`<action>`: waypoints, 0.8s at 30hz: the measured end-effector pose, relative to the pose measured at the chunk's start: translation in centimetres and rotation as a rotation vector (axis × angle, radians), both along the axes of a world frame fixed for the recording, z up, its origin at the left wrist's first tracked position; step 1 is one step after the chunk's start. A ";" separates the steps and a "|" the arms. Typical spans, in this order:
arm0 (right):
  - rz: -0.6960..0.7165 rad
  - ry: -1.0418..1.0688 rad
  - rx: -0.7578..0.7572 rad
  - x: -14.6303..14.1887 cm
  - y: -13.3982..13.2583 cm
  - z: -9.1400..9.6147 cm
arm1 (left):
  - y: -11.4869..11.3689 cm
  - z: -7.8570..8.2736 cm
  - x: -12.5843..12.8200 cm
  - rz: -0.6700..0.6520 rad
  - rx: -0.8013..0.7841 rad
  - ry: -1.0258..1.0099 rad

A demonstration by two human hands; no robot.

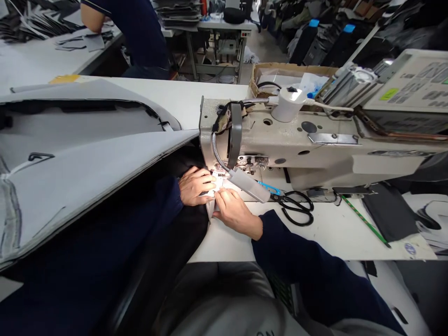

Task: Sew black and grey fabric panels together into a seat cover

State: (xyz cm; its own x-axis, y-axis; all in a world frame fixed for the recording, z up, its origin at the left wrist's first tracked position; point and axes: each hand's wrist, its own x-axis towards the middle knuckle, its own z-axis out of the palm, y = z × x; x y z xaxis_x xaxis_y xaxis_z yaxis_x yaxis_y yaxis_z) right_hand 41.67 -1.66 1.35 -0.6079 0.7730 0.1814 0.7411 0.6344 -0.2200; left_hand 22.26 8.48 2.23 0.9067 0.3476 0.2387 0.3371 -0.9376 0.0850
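Note:
Under the head of a sewing machine [322, 135], a small white piece [217, 181], perhaps a label, lies brightly lit. My left hand [196, 186] rests flat on the black fabric [191, 217], its fingertips reaching the white piece. From the other side, my right hand [237, 213] pinches the fabric edge beside that piece, thumb below and fingers on top. The needle area is partly hidden by a grey lamp [249, 184] on a bendy metal neck. A large panel with a light grey backing [105, 163] spreads to the left, joined to or lying over the black fabric.
Black-handled scissors [297, 207] lie on the white table [227, 242] right of my right hand. Farther right are a green striped stick [366, 221] and dark grey fabric [390, 210]. A cardboard box [257, 77] stands behind the machine. Another person [140, 37] is at the upper left.

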 end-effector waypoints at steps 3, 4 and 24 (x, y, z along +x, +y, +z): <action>-0.005 0.054 -0.036 0.1 -0.1 0.2 | 0.1 -0.1 0.0 -0.009 0.013 -0.025; -0.005 0.044 -0.032 0.0 -0.1 0.3 | 0.2 -0.1 0.0 -0.013 0.015 -0.036; -0.126 0.083 0.017 0.6 1.0 -1.6 | 3.2 0.6 0.7 0.101 -0.038 -0.018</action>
